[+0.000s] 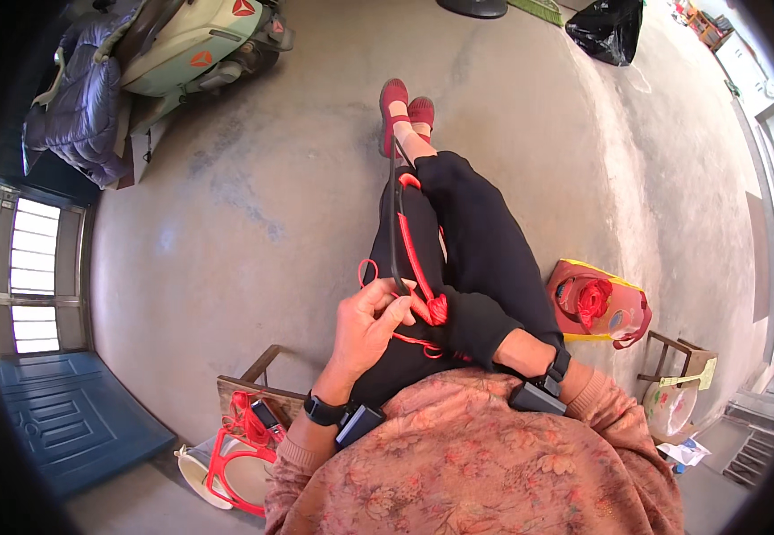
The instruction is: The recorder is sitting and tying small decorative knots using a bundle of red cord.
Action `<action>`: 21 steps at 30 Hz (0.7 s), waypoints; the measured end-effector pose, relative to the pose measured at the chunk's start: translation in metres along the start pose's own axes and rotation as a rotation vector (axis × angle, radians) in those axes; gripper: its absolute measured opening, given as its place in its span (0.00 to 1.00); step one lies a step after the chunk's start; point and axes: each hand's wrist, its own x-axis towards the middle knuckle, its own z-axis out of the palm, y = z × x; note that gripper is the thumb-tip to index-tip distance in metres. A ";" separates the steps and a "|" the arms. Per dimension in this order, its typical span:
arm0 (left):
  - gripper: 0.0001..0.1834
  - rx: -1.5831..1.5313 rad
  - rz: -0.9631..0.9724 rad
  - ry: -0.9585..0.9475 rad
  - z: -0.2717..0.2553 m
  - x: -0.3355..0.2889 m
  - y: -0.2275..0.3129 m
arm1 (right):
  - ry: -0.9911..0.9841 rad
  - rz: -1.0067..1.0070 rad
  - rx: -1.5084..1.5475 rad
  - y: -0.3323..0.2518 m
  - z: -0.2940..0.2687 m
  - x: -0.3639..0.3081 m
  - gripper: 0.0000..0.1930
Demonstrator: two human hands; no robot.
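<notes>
A long, thin black frame [394, 214] runs along my lap from my hands toward my feet. Part of it is covered in red cord [407, 241], with a bunched red knot [438, 309] at the near end. My bare left hand [367, 325] pinches the near end of the frame between thumb and fingers, beside the red strands. In a black glove, my right hand [478, 328] is closed next to the knot, gripping the red cord; its fingertips are mostly hidden. Loose cord loops hang below and left of my left hand.
At my right stand a red bag [574, 332] with a red cord bundle inside and a small wooden stool [701, 361]. Left, a wooden stool [262, 392] bears red cord beside a red-framed item [218, 468]. A scooter [195, 53] and black plastic bag [605, 31] are farther off.
</notes>
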 end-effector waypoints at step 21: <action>0.14 -0.667 -0.382 -0.301 -0.028 -0.051 0.012 | 0.649 0.142 1.412 0.080 -0.149 -0.023 0.23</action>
